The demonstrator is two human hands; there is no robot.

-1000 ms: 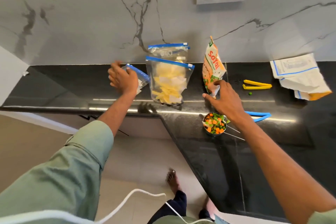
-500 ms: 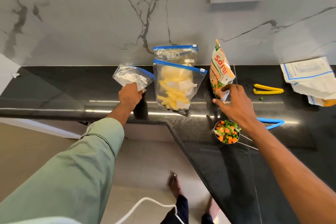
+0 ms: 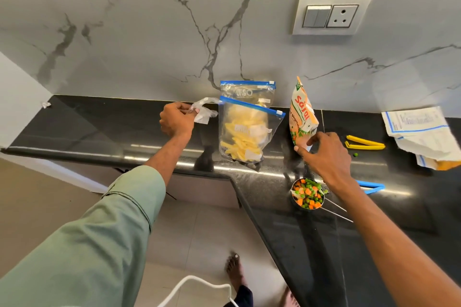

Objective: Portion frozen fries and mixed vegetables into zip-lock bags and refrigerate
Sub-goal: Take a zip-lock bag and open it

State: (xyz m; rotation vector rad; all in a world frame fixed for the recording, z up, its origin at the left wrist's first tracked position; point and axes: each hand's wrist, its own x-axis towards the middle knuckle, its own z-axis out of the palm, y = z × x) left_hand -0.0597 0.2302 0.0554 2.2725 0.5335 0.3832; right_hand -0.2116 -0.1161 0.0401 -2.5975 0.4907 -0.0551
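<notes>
Left hand [image 3: 175, 121] has lifted the empty zip-lock bag [image 3: 203, 112], now crumpled beside the fries bag [image 3: 245, 132]

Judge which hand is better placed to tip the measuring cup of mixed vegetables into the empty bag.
Right. The right hand rests at the base of the vegetable packet, just above the measuring cup and its handle. The left hand already grips the empty zip-lock bag, so it should hold that open.

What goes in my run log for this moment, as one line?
left hand: holds empty zip-lock bag | right hand: on vegetable packet | cup of vegetables: full
</notes>
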